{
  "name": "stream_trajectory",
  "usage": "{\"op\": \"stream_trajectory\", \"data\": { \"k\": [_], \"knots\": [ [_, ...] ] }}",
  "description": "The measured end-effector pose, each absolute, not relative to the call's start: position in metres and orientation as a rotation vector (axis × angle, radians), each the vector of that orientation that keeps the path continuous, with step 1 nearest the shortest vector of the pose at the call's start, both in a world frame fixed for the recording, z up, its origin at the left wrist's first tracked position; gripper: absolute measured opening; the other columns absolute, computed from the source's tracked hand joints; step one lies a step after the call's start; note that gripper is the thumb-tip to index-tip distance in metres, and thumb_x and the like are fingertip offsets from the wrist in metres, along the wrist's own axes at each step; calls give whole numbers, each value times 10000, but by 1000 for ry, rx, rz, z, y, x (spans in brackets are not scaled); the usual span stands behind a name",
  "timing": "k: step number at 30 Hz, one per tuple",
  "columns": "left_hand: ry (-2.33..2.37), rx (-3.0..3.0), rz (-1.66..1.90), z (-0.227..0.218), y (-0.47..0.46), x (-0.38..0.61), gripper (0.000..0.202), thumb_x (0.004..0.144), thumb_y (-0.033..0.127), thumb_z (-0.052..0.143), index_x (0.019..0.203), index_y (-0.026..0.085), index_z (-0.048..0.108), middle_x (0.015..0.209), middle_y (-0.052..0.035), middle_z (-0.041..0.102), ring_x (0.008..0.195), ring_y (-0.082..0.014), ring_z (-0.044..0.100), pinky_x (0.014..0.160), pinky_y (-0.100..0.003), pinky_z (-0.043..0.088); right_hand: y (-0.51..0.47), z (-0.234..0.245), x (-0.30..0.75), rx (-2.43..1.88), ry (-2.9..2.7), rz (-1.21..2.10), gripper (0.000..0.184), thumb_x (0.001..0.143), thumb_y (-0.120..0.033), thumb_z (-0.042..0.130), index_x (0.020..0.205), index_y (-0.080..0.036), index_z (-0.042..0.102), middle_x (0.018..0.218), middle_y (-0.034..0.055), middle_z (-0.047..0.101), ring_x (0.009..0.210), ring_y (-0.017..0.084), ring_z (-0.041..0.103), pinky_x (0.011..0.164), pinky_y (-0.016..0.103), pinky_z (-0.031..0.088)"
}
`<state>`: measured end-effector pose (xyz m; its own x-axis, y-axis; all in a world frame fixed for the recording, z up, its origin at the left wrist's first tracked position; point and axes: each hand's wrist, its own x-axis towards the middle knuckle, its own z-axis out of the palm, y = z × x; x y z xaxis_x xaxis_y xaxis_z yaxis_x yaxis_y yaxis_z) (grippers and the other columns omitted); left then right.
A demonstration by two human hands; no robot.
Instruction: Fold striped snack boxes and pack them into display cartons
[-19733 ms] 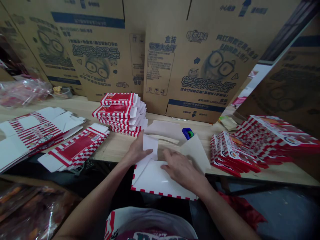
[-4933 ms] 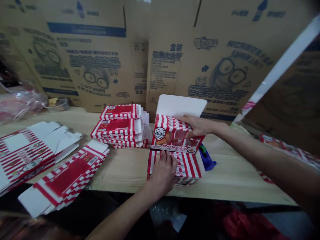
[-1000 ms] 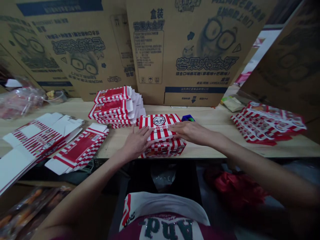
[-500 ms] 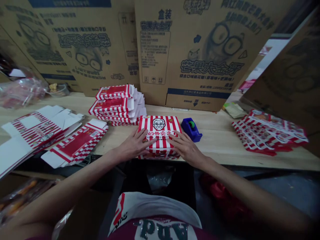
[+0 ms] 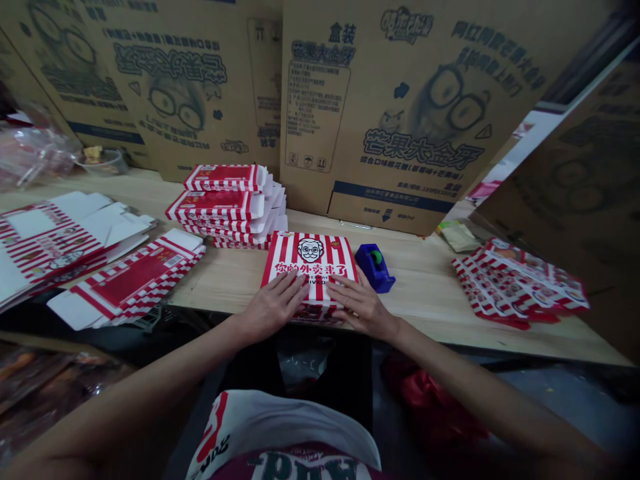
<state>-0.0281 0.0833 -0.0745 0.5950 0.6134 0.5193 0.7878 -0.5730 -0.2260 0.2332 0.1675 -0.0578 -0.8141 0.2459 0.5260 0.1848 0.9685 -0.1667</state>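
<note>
A red-and-white striped carton (image 5: pixel 313 261) with a printed cartoon face lies closed at the front edge of the table. My left hand (image 5: pixel 274 305) rests on its left front part, fingers stretched out over the lid. On the right front part lies my right hand (image 5: pixel 364 304), its fingers also extended and apart. Neither hand wraps round anything. Just right of the carton stands a blue tape dispenser (image 5: pixel 376 268) with a green core. Behind and left is a stack of folded striped cartons (image 5: pixel 223 203).
Flat striped cartons (image 5: pixel 133 277) and white unfolded ones (image 5: pixel 107 233) lie at left. Printed striped packets (image 5: pixel 520 283) are piled at right. Large brown cardboard boxes (image 5: pixel 310 153) wall off the table's back. A clear tub (image 5: pixel 107 163) stands at back left.
The camera view has shifted slightly. My left hand has slid a little toward the front edge of the lid, and more of the printed lettering shows. Both hands remain on the carton.
</note>
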Motion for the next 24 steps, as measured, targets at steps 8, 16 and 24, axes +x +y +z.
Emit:
{"op": "stream_trajectory", "data": {
  "k": [8, 16, 24],
  "knots": [
    [-1090, -2316, -574, -68, 85, -26, 357, 897, 213, 533, 1227, 78, 551, 1252, -188, 624, 1266, -320, 501, 1015, -478, 459, 172, -63, 229, -277, -2500, 67, 490, 927, -177, 515, 1397, -294, 435, 1277, 72, 624, 1318, 261, 451, 1144, 642, 124],
    [-1156, -2366, -640, -74, 86, -35, 431, 883, 216, 545, 1299, 110, 514, 1346, -183, 556, 1325, -306, 436, 1088, -481, 391, 184, -56, 255, -413, -2436, 356, 482, 917, -275, 554, 1390, -267, 462, 1360, 101, 552, 1343, 258, 418, 1089, 530, 378],
    [-1125, -2356, -589, -74, 80, -37, 427, 880, 157, 542, 1306, 138, 513, 1337, -195, 560, 1346, -321, 403, 1076, -530, 388, 175, -70, 251, -310, -2484, 168, 502, 900, -278, 580, 1386, -211, 469, 1326, 115, 577, 1325, 272, 439, 1091, 538, 384]
  ]
}}
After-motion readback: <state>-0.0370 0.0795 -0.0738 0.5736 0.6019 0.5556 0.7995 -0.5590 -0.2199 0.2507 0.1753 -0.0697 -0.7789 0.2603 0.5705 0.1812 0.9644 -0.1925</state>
